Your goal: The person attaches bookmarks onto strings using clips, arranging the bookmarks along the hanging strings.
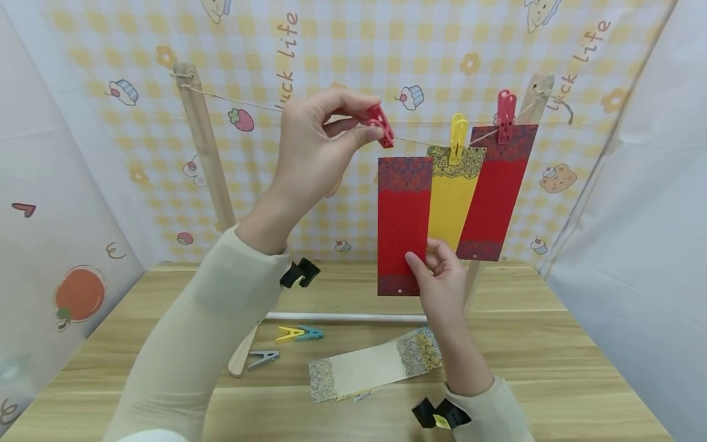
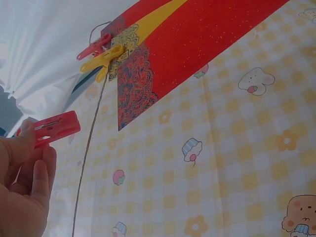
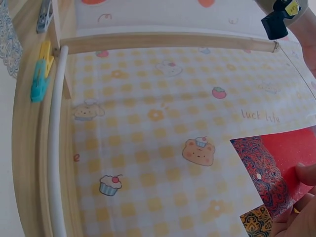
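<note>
Between thumb and fingers, my left hand [image 1: 323, 135] pinches a red clothespin [image 1: 381, 126] close to the string [image 1: 411, 141]. In the left wrist view this clothespin [image 2: 57, 129] is apart from the string. My right hand [image 1: 442, 282] holds a red paper strip [image 1: 400, 224] upright by its lower right edge, thumb in front. The strip's patterned top edge is just below the string. Behind it, a yellow strip [image 1: 450, 202] hangs from a yellow clothespin [image 1: 458, 138]. Farther right, another red strip [image 1: 497, 196] hangs from a red clothespin [image 1: 505, 116].
Two wooden posts [image 1: 204, 141] carry the string, with a white rod [image 1: 348, 317] low between them. On the table [image 1: 563, 368] lie yellow [image 1: 288, 334], blue [image 1: 310, 333] and grey [image 1: 264, 358] clothespins. Patterned paper strips [image 1: 370, 368] lie stacked near the right forearm.
</note>
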A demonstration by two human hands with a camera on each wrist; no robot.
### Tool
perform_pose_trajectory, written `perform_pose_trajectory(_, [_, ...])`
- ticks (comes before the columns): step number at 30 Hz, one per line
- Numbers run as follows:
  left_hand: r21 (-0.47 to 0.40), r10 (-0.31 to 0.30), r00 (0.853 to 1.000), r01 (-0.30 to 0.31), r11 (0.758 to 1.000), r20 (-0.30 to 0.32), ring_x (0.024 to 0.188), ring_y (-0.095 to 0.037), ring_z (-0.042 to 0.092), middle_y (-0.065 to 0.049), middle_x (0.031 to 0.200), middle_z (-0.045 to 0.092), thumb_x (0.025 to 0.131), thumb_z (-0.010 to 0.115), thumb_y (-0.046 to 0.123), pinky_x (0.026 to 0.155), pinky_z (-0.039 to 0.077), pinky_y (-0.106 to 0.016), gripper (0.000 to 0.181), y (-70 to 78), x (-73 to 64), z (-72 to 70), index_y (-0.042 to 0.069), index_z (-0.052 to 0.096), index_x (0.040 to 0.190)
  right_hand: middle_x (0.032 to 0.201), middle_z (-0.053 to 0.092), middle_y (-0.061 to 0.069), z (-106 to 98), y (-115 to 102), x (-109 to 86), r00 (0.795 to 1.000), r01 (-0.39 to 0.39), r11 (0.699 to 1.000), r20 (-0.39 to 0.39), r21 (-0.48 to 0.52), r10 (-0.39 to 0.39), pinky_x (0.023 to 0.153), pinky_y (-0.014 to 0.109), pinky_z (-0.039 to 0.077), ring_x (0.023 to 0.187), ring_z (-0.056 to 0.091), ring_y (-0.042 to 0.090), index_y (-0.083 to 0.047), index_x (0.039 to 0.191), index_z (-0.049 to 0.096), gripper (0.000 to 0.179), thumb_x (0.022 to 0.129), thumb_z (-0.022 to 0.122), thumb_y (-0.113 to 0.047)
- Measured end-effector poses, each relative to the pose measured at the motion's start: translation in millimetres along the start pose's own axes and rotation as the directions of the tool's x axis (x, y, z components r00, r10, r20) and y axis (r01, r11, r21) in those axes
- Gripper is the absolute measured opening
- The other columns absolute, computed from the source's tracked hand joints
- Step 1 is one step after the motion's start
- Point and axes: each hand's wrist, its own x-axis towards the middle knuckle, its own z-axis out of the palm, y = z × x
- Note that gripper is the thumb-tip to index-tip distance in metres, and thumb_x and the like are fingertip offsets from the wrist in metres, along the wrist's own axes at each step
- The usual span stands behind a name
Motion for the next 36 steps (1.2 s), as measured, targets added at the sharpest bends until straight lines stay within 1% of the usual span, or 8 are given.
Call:
perform_pose_trajectory(4, [-0.012, 0.0, 1.0, 0.0, 1.0, 0.001, 0.095, -0.021, 0.068, -0.021, 0.105, 0.072, 0.08, 0.076, -0.008, 0.089, 0.058, -0.024, 0.022, -1.4, 5.5, 5.5, -0.009, 0.073, 0.102, 0.091, 0.075, -0.009, 1.8, -0.8, 2.9, 1.0, -0.005, 1.0, -0.006, 0.027, 0.005, 0.078, 0.025, 0.061, 0.086, 0.074, 0.008, -0.002, 0.119, 0.061, 0.025, 0.094, 0.065, -0.001])
perform_pose_trajectory(7, [-0.004, 0.004, 1.0, -0.004, 1.0, -0.006, 0.093, -0.02, 0.068, -0.021, 0.104, 0.072, 0.079, 0.077, -0.008, 0.088, 0.059, -0.024, 0.021, -3.2, 7.3, 8.8, -0.009, 0.073, 0.1, 0.091, 0.075, -0.01, 2.6, -2.4, 5.1, 1.0, 0.005, 0.999, -0.017, 0.048, -0.005, 0.078, 0.027, 0.061, 0.087, 0.074, 0.009, -0.003, 0.118, 0.062, 0.025, 0.094, 0.066, -0.003])
perform_pose_trajectory(13, [0.043, 0.018, 1.0, -0.017, 0.999, -0.006, 0.094, -0.019, 0.069, -0.019, 0.105, 0.074, 0.08, 0.078, -0.004, 0.088, 0.058, -0.022, 0.022, -3.9, 11.9, 14.9, -0.006, 0.074, 0.102, 0.093, 0.075, -0.013, 2.2, -4.5, 7.5, 1.0, 0.005, 0.999, -0.026, 0.037, -0.004, 0.079, 0.029, 0.061, 0.091, 0.074, 0.01, -0.006, 0.12, 0.062, 0.026, 0.094, 0.066, -0.006])
perform_pose_trajectory(16, [0.059, 0.002, 1.0, -0.002, 0.998, 0.001, 0.095, -0.018, 0.069, -0.016, 0.106, 0.074, 0.081, 0.078, -0.001, 0.089, 0.057, -0.02, 0.023, -3.7, 14.6, 18.7, -0.003, 0.075, 0.103, 0.093, 0.075, -0.012, 2.7, -4.9, 8.8, 0.999, 0.007, 0.999, -0.038, 0.053, -0.005, 0.079, 0.028, 0.062, 0.09, 0.074, 0.01, -0.005, 0.121, 0.062, 0.027, 0.094, 0.066, -0.005])
perform_pose_trajectory(20, [0.066, -0.025, 1.0, 0.024, 0.998, 0.013, 0.095, -0.017, 0.069, -0.015, 0.106, 0.074, 0.081, 0.078, -0.001, 0.089, 0.057, -0.019, 0.023, -5.7, 16.0, 23.7, -0.003, 0.075, 0.104, 0.09, 0.075, -0.012, 3.8, -4.5, 11.4, 0.998, 0.024, 0.997, -0.058, 0.079, -0.019, 0.077, 0.026, 0.061, 0.087, 0.074, 0.008, -0.002, 0.12, 0.062, 0.027, 0.094, 0.065, -0.002])
perform_pose_trajectory(28, [0.138, 0.025, 0.999, -0.029, 0.99, 0.035, 0.093, -0.013, 0.067, -0.013, 0.103, 0.074, 0.084, 0.076, 0.001, 0.087, 0.057, -0.017, 0.024, -11.5, 15.4, 27.6, -0.002, 0.074, 0.108, 0.091, 0.075, -0.013, 5.8, -5.1, 14.5, 0.997, 0.009, 0.996, -0.08, 0.083, -0.002, 0.079, 0.024, 0.061, 0.089, 0.073, 0.007, -0.002, 0.12, 0.062, 0.027, 0.093, 0.066, -0.002])
perform_pose_trajectory(31, [0.156, 0.029, 0.999, -0.036, 0.987, 0.045, 0.093, -0.013, 0.067, -0.013, 0.103, 0.074, 0.085, 0.076, 0.002, 0.087, 0.057, -0.017, 0.024, -13.0, 15.2, 28.4, -0.002, 0.074, 0.108, 0.091, 0.075, -0.013, 6.7, -4.9, 15.2, 0.996, 0.002, 0.997, -0.086, 0.079, 0.005, 0.079, 0.025, 0.061, 0.089, 0.073, 0.007, -0.003, 0.12, 0.062, 0.027, 0.093, 0.066, -0.003])
perform_pose_trajectory(36, [0.172, 0.019, 0.998, -0.029, 0.985, 0.056, 0.092, -0.014, 0.067, -0.012, 0.104, 0.073, 0.085, 0.075, 0.002, 0.086, 0.057, -0.017, 0.023, -14.7, 13.7, 28.3, -0.001, 0.074, 0.108, 0.091, 0.074, -0.014, 7.5, -3.5, 16.3, 0.996, 0.01, 0.997, -0.089, 0.076, -0.003, 0.078, 0.025, 0.061, 0.088, 0.073, 0.007, -0.003, 0.119, 0.063, 0.027, 0.093, 0.066, -0.002])
